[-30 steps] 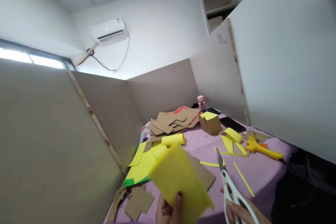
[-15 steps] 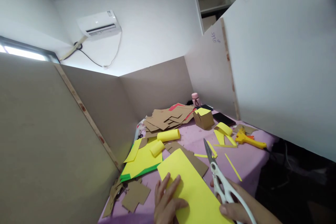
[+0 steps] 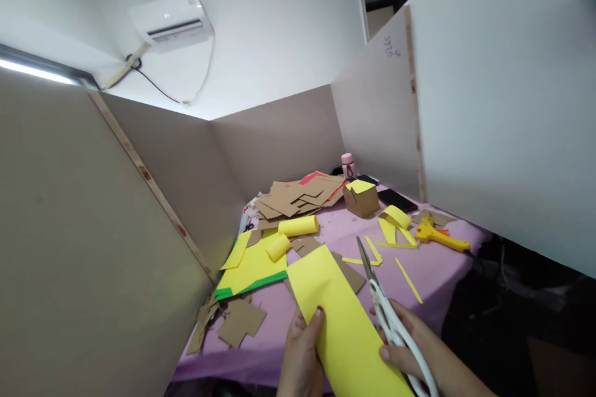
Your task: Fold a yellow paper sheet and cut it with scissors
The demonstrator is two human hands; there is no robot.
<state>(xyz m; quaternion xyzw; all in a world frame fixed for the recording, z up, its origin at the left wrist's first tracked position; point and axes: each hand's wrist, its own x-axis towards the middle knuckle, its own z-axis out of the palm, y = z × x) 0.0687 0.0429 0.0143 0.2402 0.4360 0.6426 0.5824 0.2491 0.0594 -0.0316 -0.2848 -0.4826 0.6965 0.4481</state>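
Observation:
A long piece of yellow paper (image 3: 347,335) is held up over the near table edge by my left hand (image 3: 303,350), thumb on top and fingers beneath. White-handled scissors (image 3: 393,316) are in my right hand (image 3: 419,344), blades pointing away from me and nearly closed, just right of the paper. Thin yellow paper strips (image 3: 410,281) lie beyond the scissors. Under the far end of the held paper is a brown cardboard piece (image 3: 350,274). Two rolled yellow papers (image 3: 298,226) rest on yellow and green sheets (image 3: 251,270) to the left.
A yellow glue gun (image 3: 440,237) lies at the right edge by a phone (image 3: 397,200). Behind are a cardboard box (image 3: 362,201), a pink bottle (image 3: 347,165) and stacked cardboard (image 3: 298,198). Cardboard scraps (image 3: 242,321) lie at the near left. Partitions (image 3: 279,136) surround the table.
My left hand has gone from lying spread on the yellow paper to gripping its left edge, lifting it. The scissors' handles have closed together. The view has tilted slightly down.

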